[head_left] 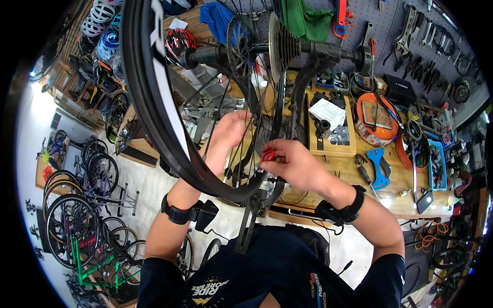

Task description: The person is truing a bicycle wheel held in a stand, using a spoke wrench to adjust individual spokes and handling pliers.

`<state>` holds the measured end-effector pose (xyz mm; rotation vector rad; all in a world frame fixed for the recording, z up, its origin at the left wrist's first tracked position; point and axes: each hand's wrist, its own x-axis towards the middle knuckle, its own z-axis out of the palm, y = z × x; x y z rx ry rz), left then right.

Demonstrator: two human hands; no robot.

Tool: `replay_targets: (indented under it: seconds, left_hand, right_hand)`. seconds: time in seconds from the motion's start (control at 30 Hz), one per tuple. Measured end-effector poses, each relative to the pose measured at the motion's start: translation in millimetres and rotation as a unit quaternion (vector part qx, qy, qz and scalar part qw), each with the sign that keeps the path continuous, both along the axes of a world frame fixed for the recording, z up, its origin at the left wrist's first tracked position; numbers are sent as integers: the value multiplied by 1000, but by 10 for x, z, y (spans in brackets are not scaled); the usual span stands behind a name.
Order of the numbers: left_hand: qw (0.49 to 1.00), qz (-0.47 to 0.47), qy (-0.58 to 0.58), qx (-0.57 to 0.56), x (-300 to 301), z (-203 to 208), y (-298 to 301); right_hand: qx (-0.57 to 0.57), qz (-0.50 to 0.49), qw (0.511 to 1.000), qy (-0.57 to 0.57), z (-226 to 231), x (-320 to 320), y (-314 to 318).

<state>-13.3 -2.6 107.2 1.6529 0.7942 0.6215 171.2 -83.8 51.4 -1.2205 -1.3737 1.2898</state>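
In the head view, a bicycle wheel (141, 97) is held upright in a black stand (302, 84) in front of the wearer, its dark rim marked by a long white panel (172, 110). Below the hub, a small red tool (267, 155) is pinched between the thumb and fingers of the right hand (295, 163), at the spokes near the lower rim. The left hand (227, 137) is placed among the spokes with its fingers bent; whether anything is gripped by it cannot be told. The left wrist is partly covered by the tyre, and the bench behind is partly blocked by the cassette (278, 49). Pale lettering is carried by the dark shirt (287, 256), by a black box (404, 91) at the back of the bench and by a green bicycle frame (95, 270) at left; printing is also seen on an orange round tub (379, 134). A white paper (327, 113) is laid over a shallow cardboard box (333, 147), and a blue tool (379, 172) is set farther right. Wrenches (408, 28) are hung on the pegboard (386, 38).
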Motion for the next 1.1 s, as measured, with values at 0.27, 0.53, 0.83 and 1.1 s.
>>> replay_targets:
  seconds: [0.27,0.53,0.83,1.1]
  left_hand:
    - [996,-13,-78,-42,45,16,-228]
    - [996,-1,-67,-56,34,-50,-157]
    - [997,-5,-59,-48,14,-120,-173]
    - [995,-1,-81,-53,23,-201,-140]
  right_hand:
    - [2,18,998,55,11,-89,6]
    - [23,22,998,-50,-21,-159,18]
    - [-74,47,987,138,45,-22,124]
    - [-92,83,980,154,1,-69,172]
